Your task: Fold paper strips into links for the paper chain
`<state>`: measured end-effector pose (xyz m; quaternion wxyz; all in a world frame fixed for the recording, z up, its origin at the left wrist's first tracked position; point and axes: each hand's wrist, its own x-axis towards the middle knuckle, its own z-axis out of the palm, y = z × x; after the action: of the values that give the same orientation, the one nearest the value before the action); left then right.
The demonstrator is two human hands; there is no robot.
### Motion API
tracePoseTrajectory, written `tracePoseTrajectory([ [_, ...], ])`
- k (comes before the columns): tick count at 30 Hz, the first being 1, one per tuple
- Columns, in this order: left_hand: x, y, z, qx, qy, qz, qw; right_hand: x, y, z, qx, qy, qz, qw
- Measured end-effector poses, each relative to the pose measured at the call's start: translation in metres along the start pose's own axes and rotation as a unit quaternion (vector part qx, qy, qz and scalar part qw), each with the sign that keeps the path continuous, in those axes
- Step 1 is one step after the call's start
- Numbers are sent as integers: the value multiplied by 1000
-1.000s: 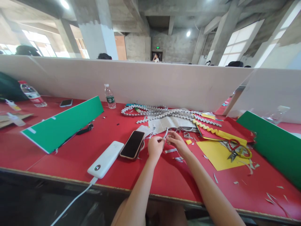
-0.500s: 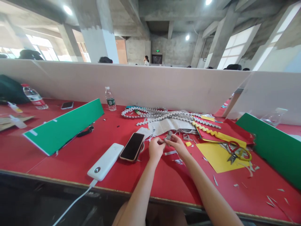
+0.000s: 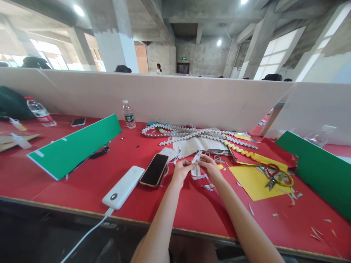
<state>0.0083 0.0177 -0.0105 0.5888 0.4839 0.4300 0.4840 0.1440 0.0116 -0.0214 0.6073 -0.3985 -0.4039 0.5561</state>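
Between my two hands is a whitish strip of paper with some print on it point(image 3: 196, 168), held a little above the red table. My left hand point(image 3: 182, 173) pinches its left side between thumb and fingers. From the right, my right hand point(image 3: 209, 166) grips the same paper strip near its upper end. Just beyond them lie a printed paper sheet point(image 3: 189, 146) and long zigzag-folded grey paper chains point(image 3: 200, 135). Small paper scraps point(image 3: 208, 187) are scattered under and beside my right hand. A smartphone point(image 3: 155, 170) rests left of my left hand.
A white power bank point(image 3: 123, 188) with a cable is at the left front. Scissors point(image 3: 276, 177) lie on yellow paper point(image 3: 246, 182) at right. Green boards point(image 3: 76, 146) stand on both sides, a water bottle point(image 3: 129, 115) near the white partition point(image 3: 164, 96).
The small folded greyish piece in my fingers now shows as a longer, opened-out paper strip. My hands have moved slightly apart. A distant person has shifted left.
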Motion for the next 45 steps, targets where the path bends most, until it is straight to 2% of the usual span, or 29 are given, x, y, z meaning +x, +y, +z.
tracePoseTrajectory([
  [4,2,0,-2,-36,25,-4,999,2,0,2,13,8,-15,1000],
  [9,2,-2,-3,-56,-12,-26,998,4,5,0,-7,-1,-39,999],
  [17,2,-2,-1,-38,33,-34,998,4,7,-2,-25,8,-19,999],
  [23,4,-2,1,-3,86,-14,996,0,5,3,-53,11,-47,997],
  [27,6,-6,-1,24,99,0,995,-1,3,4,-63,4,-37,997],
  [31,8,-10,-4,115,109,38,987,-2,1,5,-96,-30,-59,993],
  [35,7,-11,-4,142,98,56,983,-2,0,5,-119,-31,-67,990],
  [40,7,-13,0,77,40,32,996,1,-2,2,-125,4,-91,988],
  [45,8,-14,4,35,33,6,999,0,-2,2,-93,20,-71,993],
])
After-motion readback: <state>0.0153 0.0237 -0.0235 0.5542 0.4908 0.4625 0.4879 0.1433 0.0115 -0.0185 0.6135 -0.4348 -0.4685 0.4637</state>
